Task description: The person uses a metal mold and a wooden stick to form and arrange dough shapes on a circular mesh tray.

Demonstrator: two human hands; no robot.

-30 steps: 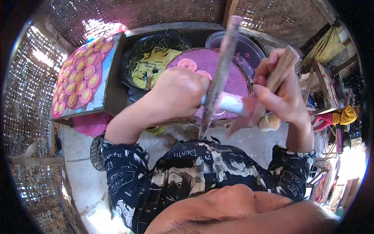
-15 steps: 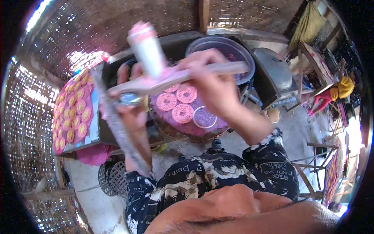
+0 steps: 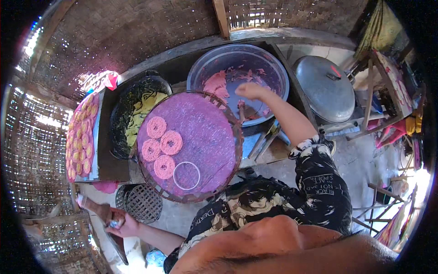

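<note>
My right hand (image 3: 250,90) reaches up into the big translucent basin (image 3: 273,68) at the top middle of the frame, fingers curled loosely down over the pink dough (image 3: 215,84) smeared across its bottom and left wall. The dough looks wet and ragged, a thick patch on the left with thinner streaks toward the centre. I cannot tell whether my fingers have closed on any of it. My forearm runs from the lower right up to the basin, elbow bent, the black patterned sleeve (image 3: 319,182) ending above the elbow.

My left hand (image 3: 119,223) is down at the lower left of the frame, arm stretched out sideways, gripping a press tool (image 3: 98,211) with a whitish tip and a long dark wooden handle that points down toward the bottom edge.

Between the two, in the middle of the frame, sits a round woven tray (image 3: 235,137) covered in purple cloth. Four pink noodle rings (image 3: 159,146) lie on its left half, touching or nearly so, with a clear ring mould (image 3: 186,176) just beside the lowest one. Left of the tray is a dark pan (image 3: 121,109) with yellow pieces, and further left a rack of dried rounds (image 3: 81,137). A metal lidded pot (image 3: 325,89) stands at the upper right.
</note>
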